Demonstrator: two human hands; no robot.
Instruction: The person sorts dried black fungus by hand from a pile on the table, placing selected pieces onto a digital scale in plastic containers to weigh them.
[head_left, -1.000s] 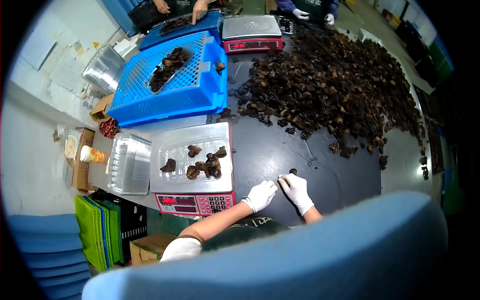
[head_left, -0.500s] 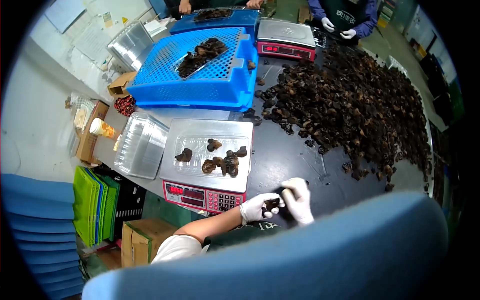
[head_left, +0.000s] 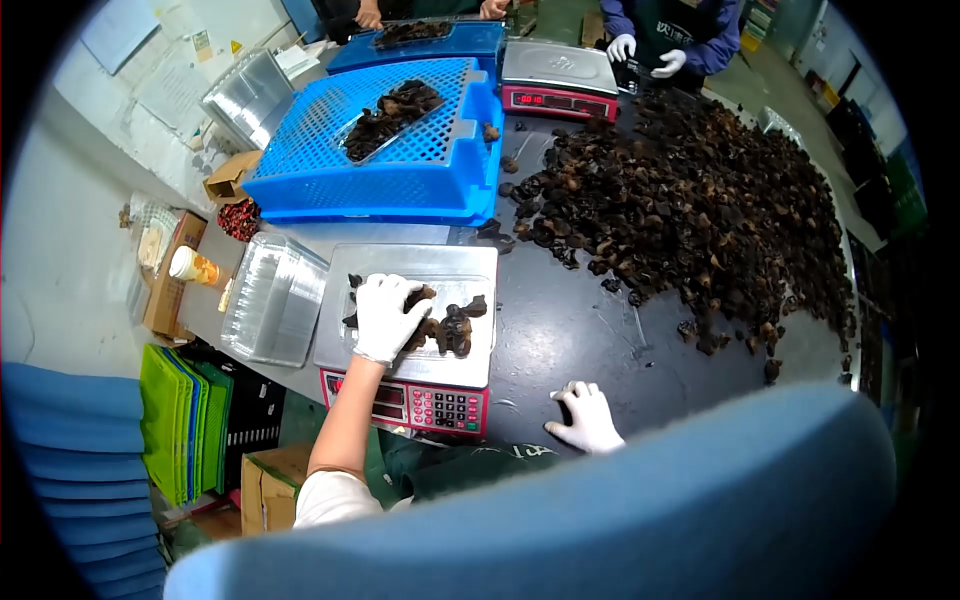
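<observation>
My left hand [head_left: 388, 318], in a white glove, reaches over the clear plastic tray [head_left: 425, 372] on the silver scale [head_left: 340, 262]. Its fingers bend down over dark fungus pieces, and its fingertips are partly hidden, so whether it grips one is unclear. Several brown-black pieces [head_left: 456, 332] lie in the tray to the right of this hand. My right hand [head_left: 588, 418], also gloved, rests at the near part of the dark table [head_left: 540, 330], thumb and fingers apart, with nothing between them.
A large fungus heap [head_left: 690, 220] covers the right side. Behind the scale is a blue crate [head_left: 370, 190] bearing a filled tray [head_left: 392, 120]. Stacked clear trays [head_left: 275, 300] stand left. A second scale [head_left: 560, 70] and two co-workers' hands [head_left: 668, 64] are at the back.
My left hand has moved from beside my right hand to the tray on the scale. The dark piece between my hands is no longer there, and my right hand has opened.
</observation>
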